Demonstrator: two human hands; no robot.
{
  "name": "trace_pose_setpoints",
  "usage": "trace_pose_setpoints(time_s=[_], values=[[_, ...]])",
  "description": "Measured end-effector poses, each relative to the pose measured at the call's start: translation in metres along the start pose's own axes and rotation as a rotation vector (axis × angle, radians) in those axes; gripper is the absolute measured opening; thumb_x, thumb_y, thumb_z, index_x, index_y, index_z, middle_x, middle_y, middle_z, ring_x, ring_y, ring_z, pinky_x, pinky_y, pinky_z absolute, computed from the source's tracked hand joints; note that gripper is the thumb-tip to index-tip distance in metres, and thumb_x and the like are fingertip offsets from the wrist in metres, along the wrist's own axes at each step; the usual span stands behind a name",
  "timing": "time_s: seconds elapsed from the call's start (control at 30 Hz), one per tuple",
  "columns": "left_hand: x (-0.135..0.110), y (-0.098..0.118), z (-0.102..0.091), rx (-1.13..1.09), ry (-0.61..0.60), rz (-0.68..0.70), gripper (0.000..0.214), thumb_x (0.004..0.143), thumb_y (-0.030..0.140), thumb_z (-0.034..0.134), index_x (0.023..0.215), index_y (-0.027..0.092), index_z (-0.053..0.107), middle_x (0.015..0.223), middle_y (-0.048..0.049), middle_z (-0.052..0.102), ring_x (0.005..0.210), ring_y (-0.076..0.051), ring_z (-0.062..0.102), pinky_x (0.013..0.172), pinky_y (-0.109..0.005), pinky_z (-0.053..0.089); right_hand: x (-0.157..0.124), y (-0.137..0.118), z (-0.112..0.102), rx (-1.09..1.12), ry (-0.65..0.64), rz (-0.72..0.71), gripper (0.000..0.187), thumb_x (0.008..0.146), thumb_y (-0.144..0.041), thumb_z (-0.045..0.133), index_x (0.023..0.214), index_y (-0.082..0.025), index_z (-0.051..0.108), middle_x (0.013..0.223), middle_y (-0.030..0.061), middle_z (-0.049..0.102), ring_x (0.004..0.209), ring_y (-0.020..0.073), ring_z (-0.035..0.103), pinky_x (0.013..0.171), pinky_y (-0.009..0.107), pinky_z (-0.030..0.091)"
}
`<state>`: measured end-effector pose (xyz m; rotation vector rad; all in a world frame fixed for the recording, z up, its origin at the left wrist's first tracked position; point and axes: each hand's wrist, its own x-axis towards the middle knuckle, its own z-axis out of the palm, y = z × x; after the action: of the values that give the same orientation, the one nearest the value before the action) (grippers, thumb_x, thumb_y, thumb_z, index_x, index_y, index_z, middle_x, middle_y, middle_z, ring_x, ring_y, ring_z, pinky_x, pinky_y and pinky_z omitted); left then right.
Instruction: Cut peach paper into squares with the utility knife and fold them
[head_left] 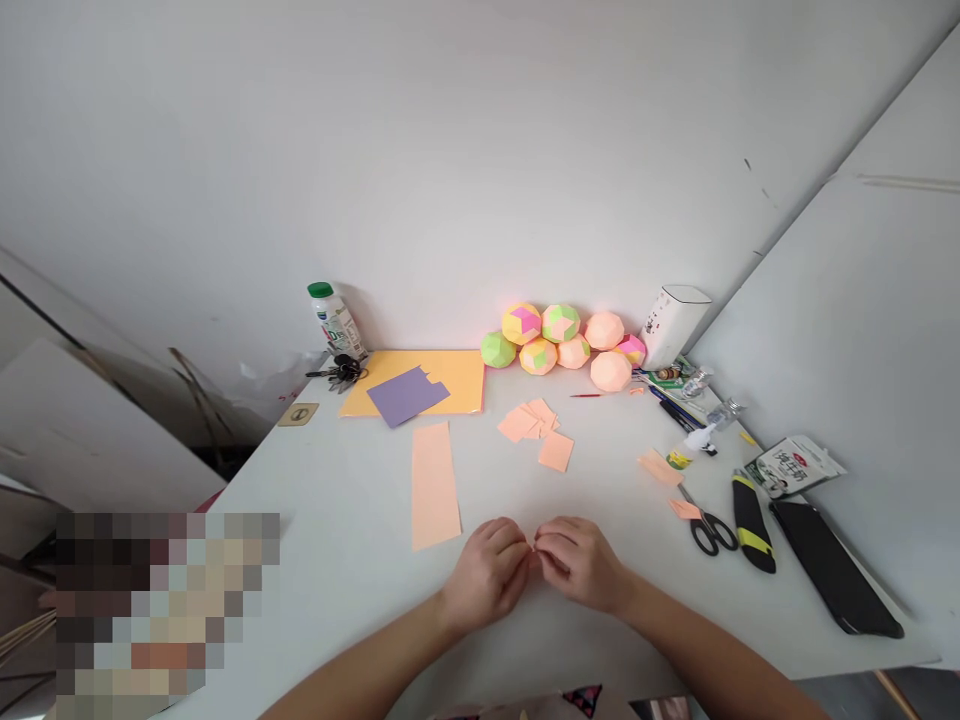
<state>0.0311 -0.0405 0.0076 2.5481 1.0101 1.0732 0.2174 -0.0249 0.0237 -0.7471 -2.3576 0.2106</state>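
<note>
Near the front edge of the table, my left hand (489, 570) and my right hand (579, 563) meet, fingers pinched on a small piece of peach paper (535, 561). Most of that piece is hidden by the fingers. Beyond my left hand lies a long peach paper strip (435, 487). Farther back, several peach paper squares (530, 420) overlap loosely, with one single square (556, 451) closer to me. To the right of my right hand are black-handled scissors (712, 532), with a peach scrap (684, 509) by their blades.
Faceted paper balls (559, 322) are piled against the wall beside a white container (675, 325). At right are a glue bottle (690, 447), a black-and-yellow cutter (752, 522) and a black phone-like slab (836, 568). Purple paper (407, 396), orange sheets (465, 375), keys (345, 370) and a bottle (335, 320) sit back left.
</note>
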Motion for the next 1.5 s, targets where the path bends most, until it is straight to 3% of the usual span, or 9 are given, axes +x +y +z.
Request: trace_pose_setpoints(time_s=[0.27,0.43,0.63,0.73,0.83,1.0,1.2,1.4,1.5], values=[[-0.003,0.012,-0.006,-0.035,0.048,0.088,0.026,0.080,0.012,0.039,0.056,0.019,0.045,0.058,-0.0019,0.044,0.060,-0.015,0.044,0.055,-0.028,0.040,0.001,-0.016,0.000,0.169,-0.005,0.051,0.012,0.075,-0.011,0.042,0.070,-0.022,0.044,0.062,-0.0018,0.054,0.053,0.0110,0.049,0.051,0.021,0.043],[0.000,0.010,-0.016,-0.136,0.127,0.068,0.022,0.079,0.012,0.039,0.059,0.020,0.044,0.057,-0.0011,0.043,0.058,-0.015,0.041,0.053,-0.028,0.041,0.000,-0.001,-0.013,0.230,-0.004,0.082,0.012,0.075,-0.010,0.042,0.072,-0.022,0.046,0.062,-0.0021,0.053,0.054,0.0108,0.050,0.051,0.021,0.042],[0.001,0.009,-0.023,-0.226,0.215,-0.019,0.020,0.081,0.012,0.039,0.064,0.020,0.046,0.059,-0.0007,0.044,0.060,-0.014,0.043,0.052,-0.027,0.041,-0.001,0.013,-0.024,0.327,0.113,0.215,0.009,0.081,-0.016,0.043,0.076,-0.021,0.047,0.070,0.0011,0.056,0.063,0.0134,0.054,0.057,0.025,0.046],[0.001,0.009,-0.021,-0.253,0.180,0.011,0.017,0.081,0.012,0.041,0.067,0.019,0.048,0.062,-0.0016,0.048,0.061,-0.014,0.045,0.054,-0.027,0.041,-0.001,0.005,-0.017,0.365,0.001,0.173,0.012,0.084,-0.024,0.049,0.093,-0.018,0.052,0.090,0.0077,0.062,0.080,0.0166,0.059,0.067,0.029,0.050],[0.001,0.008,-0.018,-0.256,0.123,-0.006,0.014,0.081,0.012,0.043,0.072,0.018,0.052,0.065,-0.0028,0.052,0.063,-0.014,0.048,0.056,-0.027,0.041,-0.003,-0.003,-0.006,0.336,-0.093,0.116,0.014,0.089,-0.021,0.043,0.085,-0.018,0.056,0.076,0.0042,0.063,0.067,0.0133,0.058,0.059,0.024,0.047],[0.000,0.007,-0.016,-0.279,0.030,-0.043,0.009,0.084,0.012,0.047,0.082,0.018,0.054,0.071,-0.0041,0.056,0.067,-0.015,0.050,0.059,-0.027,0.042,-0.006,-0.004,0.005,0.284,-0.053,0.038,0.020,0.088,-0.017,0.044,0.075,-0.018,0.060,0.062,0.0023,0.062,0.055,0.0127,0.054,0.051,0.024,0.042],[0.000,0.007,-0.019,-0.368,0.054,0.010,0.015,0.080,0.007,0.047,0.085,0.018,0.054,0.070,-0.0036,0.057,0.065,-0.015,0.049,0.058,-0.027,0.041,-0.001,-0.005,-0.009,0.336,-0.022,-0.029,0.021,0.085,-0.013,0.044,0.070,-0.019,0.057,0.055,0.0005,0.058,0.049,0.0120,0.047,0.050,0.025,0.038],[0.000,0.003,-0.026,-0.379,0.143,-0.078,0.013,0.080,0.009,0.046,0.086,0.019,0.051,0.073,-0.0038,0.055,0.067,-0.015,0.050,0.059,-0.027,0.041,0.001,-0.001,-0.019,0.435,0.074,0.064,0.024,0.084,-0.015,0.045,0.061,-0.021,0.050,0.047,-0.0028,0.045,0.044,0.0106,0.037,0.045,0.025,0.031],[0.000,0.003,-0.024,-0.366,0.007,-0.180,0.008,0.081,0.017,0.050,0.088,0.018,0.052,0.079,-0.0058,0.057,0.071,-0.017,0.053,0.062,-0.028,0.043,0.000,-0.002,-0.018,0.455,0.115,0.141,0.022,0.084,-0.019,0.046,0.063,-0.021,0.051,0.049,-0.0026,0.044,0.046,0.0107,0.038,0.045,0.025,0.031]])
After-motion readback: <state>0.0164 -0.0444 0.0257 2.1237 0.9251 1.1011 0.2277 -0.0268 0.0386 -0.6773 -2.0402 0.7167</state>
